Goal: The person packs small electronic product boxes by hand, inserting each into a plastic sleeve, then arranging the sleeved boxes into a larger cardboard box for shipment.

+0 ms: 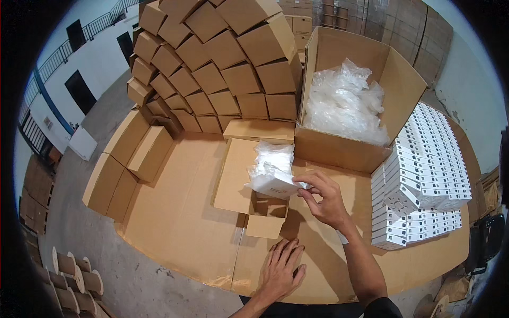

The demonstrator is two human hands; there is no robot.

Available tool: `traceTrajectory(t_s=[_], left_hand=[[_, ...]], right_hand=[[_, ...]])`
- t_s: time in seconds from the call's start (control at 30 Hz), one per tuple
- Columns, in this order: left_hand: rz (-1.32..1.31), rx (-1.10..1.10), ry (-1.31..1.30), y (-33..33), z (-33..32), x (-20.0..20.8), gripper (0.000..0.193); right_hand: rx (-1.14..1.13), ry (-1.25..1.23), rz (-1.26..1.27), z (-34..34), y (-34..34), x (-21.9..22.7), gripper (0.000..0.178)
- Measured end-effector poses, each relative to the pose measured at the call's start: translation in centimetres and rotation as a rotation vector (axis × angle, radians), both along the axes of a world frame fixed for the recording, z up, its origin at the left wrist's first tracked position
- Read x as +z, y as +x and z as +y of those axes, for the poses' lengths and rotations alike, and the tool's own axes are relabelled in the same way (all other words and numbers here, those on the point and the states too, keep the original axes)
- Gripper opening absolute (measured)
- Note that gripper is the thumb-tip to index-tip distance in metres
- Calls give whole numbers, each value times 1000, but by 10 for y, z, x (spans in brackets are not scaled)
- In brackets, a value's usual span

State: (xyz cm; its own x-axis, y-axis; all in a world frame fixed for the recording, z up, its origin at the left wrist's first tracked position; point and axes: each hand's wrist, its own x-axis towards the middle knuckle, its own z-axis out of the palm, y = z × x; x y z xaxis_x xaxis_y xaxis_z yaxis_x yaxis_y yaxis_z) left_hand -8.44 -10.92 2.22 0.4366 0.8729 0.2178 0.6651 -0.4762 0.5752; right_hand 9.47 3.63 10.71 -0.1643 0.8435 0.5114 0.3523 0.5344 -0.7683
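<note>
Packet (273,185) in right hand (324,200): white, small grey print. Open carton (265,228) beneath it: plain brown. Cardboard (252,255) under left hand (282,268): tan. Right of right hand, stacked boxes (424,159): white, rows of small dark squares. Beyond right hand, plastic bags (343,106): milky, see-through. Sleeve (380,308) behind right hand: black.

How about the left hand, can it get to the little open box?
Likely yes: the left hand is just in front of the little open box, with nothing seen between them. The white packet in the right hand partly covers it, though.
</note>
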Motion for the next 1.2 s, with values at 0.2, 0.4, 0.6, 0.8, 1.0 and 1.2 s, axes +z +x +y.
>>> traceTrajectory(t_s=[0.2,0.4,0.6,0.8,1.0,1.2], left_hand=[[2,6,-15,-2,3,1,54],[19,7,-6,-2,3,-3,54],[0,13,-12,-1,2,-8,54],[25,17,-54,0,1,-3,55],[38,5,-34,-2,0,-4,56],[21,10,-1,5,2,-6,55]], right_hand=[[33,84,-221,11,-9,12,34],[23,91,-311,15,-21,-4,33],[-52,123,-447,13,-30,-22,32],[-114,94,-572,13,-38,-23,26],[-126,110,-709,15,-48,-19,20],[-172,207,-657,13,-47,-25,15]])
